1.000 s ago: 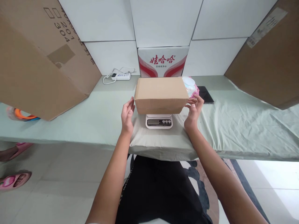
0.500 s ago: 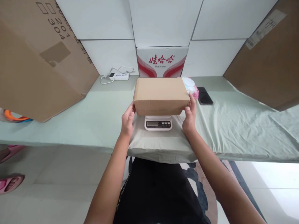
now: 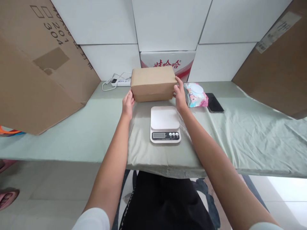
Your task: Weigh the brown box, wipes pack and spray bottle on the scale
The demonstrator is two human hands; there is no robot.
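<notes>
Along the full width of the view runs the cloth-covered table (image 3: 115, 134); I note its front edge near the operator's body. The left carton (image 3: 35, 83) and right carton (image 3: 273, 70) bound the sides. The printed carton (image 3: 168, 56) limits rearward travel.

Brown box (image 3: 154, 81): located behind the scale (image 3: 165, 118), partly hiding the printed carton. I cannot tell whether its base touches the table. I judge it stiff-walled and not slippery; its weight does not show. Support it low at both ends; pressure at mid-wall could buckle the cardboard.

Left hand (image 3: 128, 103): fingers hold the box's lower left end. Right hand (image 3: 179, 92): fingers grip the right end, thumb toward the front face.

Clearances: the soft pack (image 3: 196, 95) lies just beside the right hand, the power strip (image 3: 122, 82) near the box's left end, the phone (image 3: 215, 103) beyond the pack. I find most room left of the scale.
</notes>
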